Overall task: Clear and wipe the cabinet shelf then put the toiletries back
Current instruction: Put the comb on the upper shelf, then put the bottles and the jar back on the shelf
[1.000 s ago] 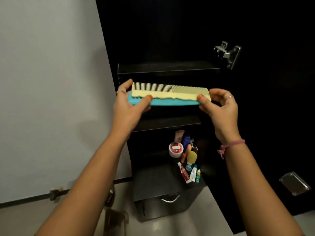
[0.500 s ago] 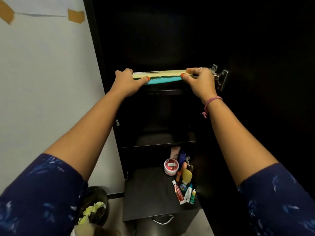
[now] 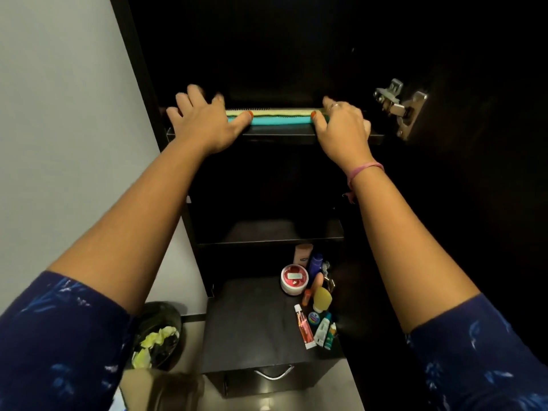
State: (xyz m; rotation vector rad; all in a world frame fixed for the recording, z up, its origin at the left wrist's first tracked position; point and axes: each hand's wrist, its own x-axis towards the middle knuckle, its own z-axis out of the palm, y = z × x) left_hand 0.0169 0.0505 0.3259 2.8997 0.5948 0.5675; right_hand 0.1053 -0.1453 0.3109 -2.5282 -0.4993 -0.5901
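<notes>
Two long combs, a pale yellow one [image 3: 281, 112] stacked on a teal one [image 3: 280, 121], lie along the front of the black cabinet's upper shelf [image 3: 278, 135]. My left hand [image 3: 204, 123] is at their left end with the fingers spread and lifted and only the thumb tip on the combs. My right hand [image 3: 341, 129] is curled over their right end, thumb in front. Several toiletries stand and lie on the low black unit [image 3: 246, 327] below: a red-lidded jar [image 3: 294, 278], bottles [image 3: 315, 264] and small tubes [image 3: 304, 327].
A metal door hinge [image 3: 397, 106] juts out just right of my right hand, on the open cabinet door. A bare middle shelf [image 3: 281, 232] sits below the upper one. A dark bin [image 3: 158, 336] with yellow-green scraps stands on the floor by the grey wall.
Both hands carried the stacked combs up and into the upper shelf, where they now lie. My left hand's fingers have spread off the combs; my view tilted up.
</notes>
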